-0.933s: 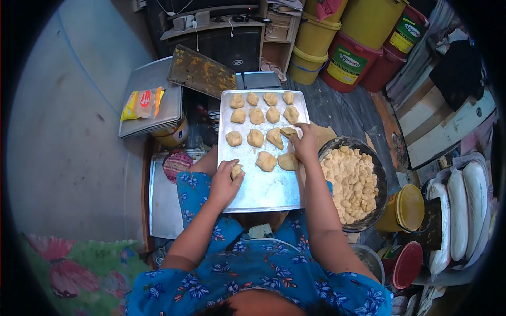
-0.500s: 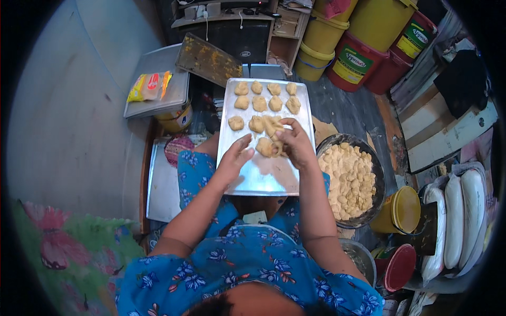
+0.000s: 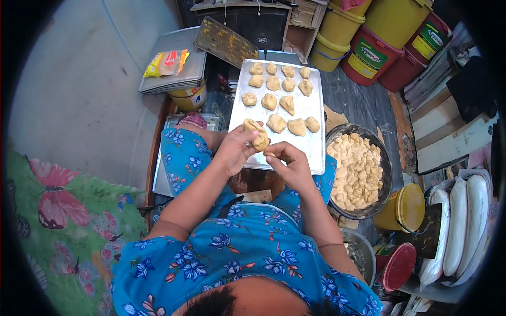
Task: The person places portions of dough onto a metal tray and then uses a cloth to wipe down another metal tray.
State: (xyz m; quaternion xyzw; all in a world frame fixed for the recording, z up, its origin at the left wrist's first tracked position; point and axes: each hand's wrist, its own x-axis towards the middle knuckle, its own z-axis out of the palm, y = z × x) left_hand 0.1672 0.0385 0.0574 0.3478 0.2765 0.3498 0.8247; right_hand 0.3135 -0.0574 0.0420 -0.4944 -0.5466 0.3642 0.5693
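My left hand (image 3: 237,150) holds a soft, folded piece of dough (image 3: 255,134) over the lower left part of a silver baking tray (image 3: 240,79). The fingertips of my right hand (image 3: 287,163) pinch the lower end of that same piece. The tray lies above my lap, bearing several rough lumps of dough (image 3: 276,124) in loose rows. Beside it on the right, a dark round basin (image 3: 385,174) is packed with many smaller dough pieces (image 3: 354,174).
Stacked trays (image 3: 195,79) carry a yellow packet (image 3: 158,66); a stained tray (image 3: 226,39) leans behind. Buckets (image 3: 363,58) are piled at back right. A lidded yellow bucket (image 3: 408,205), red container (image 3: 400,268) and white packs (image 3: 472,226) line the right. A butterfly-print cloth (image 3: 63,200) lies left.
My right hand has lifted dough from the middle right of the tray and moved leftward and down. Both hands, earlier apart, now meet on one piece, held by my left hand.
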